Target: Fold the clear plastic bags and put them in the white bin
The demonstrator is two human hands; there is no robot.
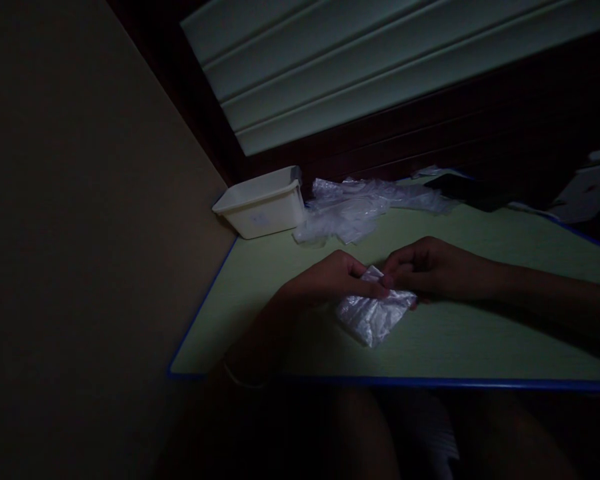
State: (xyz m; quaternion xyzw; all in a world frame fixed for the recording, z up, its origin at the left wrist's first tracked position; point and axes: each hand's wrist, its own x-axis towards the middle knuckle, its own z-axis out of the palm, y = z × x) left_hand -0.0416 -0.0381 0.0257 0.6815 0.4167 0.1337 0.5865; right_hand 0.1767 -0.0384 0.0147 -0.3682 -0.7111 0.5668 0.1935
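Observation:
Between my two hands is a small clear plastic bag, crinkled and shiny, held just over the table near its front edge. My left hand pinches its upper left part, thumb stretched across the top. From the right, my right hand grips the upper right edge with thumb and fingers. The two thumbs almost meet on the plastic. Whether anything lies inside the bag cannot be made out in the dim light.
A white plastic bin stands at the table's back left corner, by the wall. Beside it lies a heap of clear plastic bags. A dark flat object is farther right. The pale green table has a blue edge.

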